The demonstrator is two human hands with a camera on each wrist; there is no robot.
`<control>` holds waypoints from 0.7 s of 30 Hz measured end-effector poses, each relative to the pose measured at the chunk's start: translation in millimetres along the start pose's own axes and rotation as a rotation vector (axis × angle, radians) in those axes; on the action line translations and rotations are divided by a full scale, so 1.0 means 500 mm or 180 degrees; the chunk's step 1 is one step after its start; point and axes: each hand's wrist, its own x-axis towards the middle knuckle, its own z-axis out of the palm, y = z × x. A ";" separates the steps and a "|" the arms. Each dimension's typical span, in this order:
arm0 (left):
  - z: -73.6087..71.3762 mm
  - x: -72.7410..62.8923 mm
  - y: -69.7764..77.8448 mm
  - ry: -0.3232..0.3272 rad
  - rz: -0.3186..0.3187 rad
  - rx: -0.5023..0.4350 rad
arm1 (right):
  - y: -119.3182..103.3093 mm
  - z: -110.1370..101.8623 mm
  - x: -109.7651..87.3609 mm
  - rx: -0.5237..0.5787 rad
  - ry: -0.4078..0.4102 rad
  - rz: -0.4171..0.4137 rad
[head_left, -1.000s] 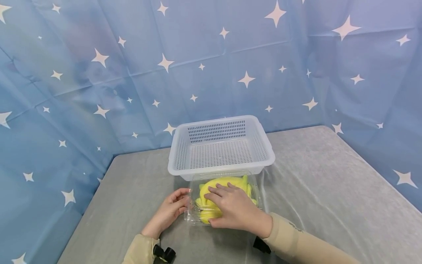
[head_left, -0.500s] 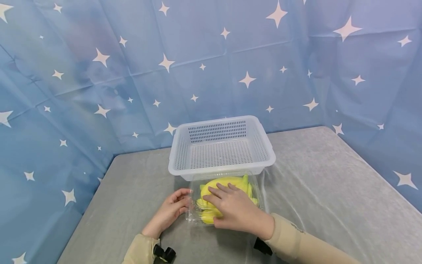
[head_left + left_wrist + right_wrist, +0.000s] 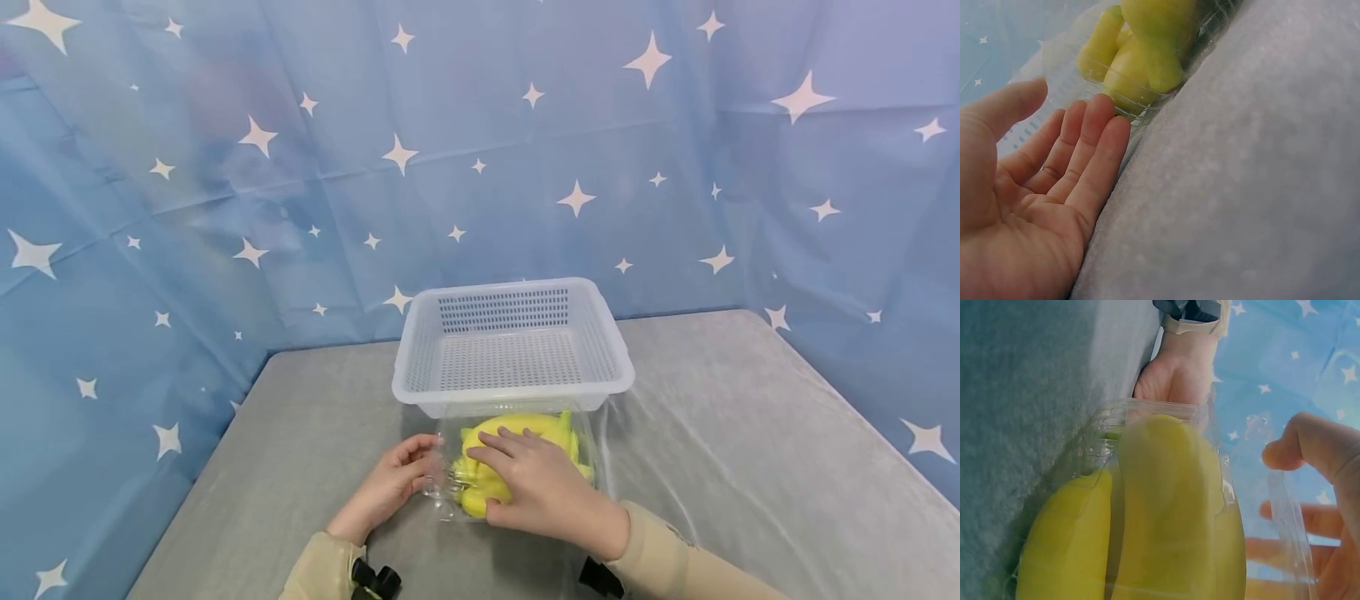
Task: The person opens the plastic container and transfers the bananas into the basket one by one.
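A clear plastic box (image 3: 448, 505) holding several yellow bananas (image 3: 525, 423) with greenish ends stands on the table in the head view. Against its left side rests my left hand (image 3: 393, 483), fingers extended; the left wrist view shows the palm and loosely straight fingers (image 3: 1094, 125) at the box wall, the thumb apart. My right hand (image 3: 547, 487) lies over the box top, fingers spread and gently bent. In the right wrist view the bananas (image 3: 1166, 512) fill the box, and a clear lid edge (image 3: 1294, 531) stands between them and the right hand (image 3: 1329, 512).
Right behind the box stands a white perforated plastic basket (image 3: 504, 310) with nothing in it. Grey cloth (image 3: 720, 417) covers the table. A blue curtain with white stars (image 3: 450, 192) hangs around the back and sides.
The head view has tilted slightly, so everything sits a little lower in it. Both hands keep nearly the same place at the box.
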 end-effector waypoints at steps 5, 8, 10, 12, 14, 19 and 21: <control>-0.001 0.001 -0.003 0.0013 0.0014 -0.0018 | 0.007 -0.005 0.006 -0.0079 0.0266 -0.0098; -0.001 0.001 -0.003 0.0016 0.0028 0.0002 | 0.014 -0.015 0.014 -0.0118 0.0404 -0.0195; -0.001 0.001 -0.003 0.0015 0.0022 0.0011 | 0.019 -0.024 0.019 -0.0131 0.0421 -0.0255; -0.001 0.002 -0.003 0.0025 0.0016 0.0009 | 0.024 -0.034 0.023 -0.0129 0.0392 -0.0301; 0.000 0.002 -0.002 0.0032 0.0005 -0.0003 | 0.029 -0.045 0.025 -0.0143 0.0339 -0.0321; 0.004 0.001 0.000 0.0018 0.0014 -0.0036 | 0.041 -0.072 0.026 -0.0260 0.0246 -0.0336; 0.004 0.001 0.000 -0.0010 0.0040 -0.0041 | 0.045 -0.083 0.027 -0.0301 0.0228 -0.0336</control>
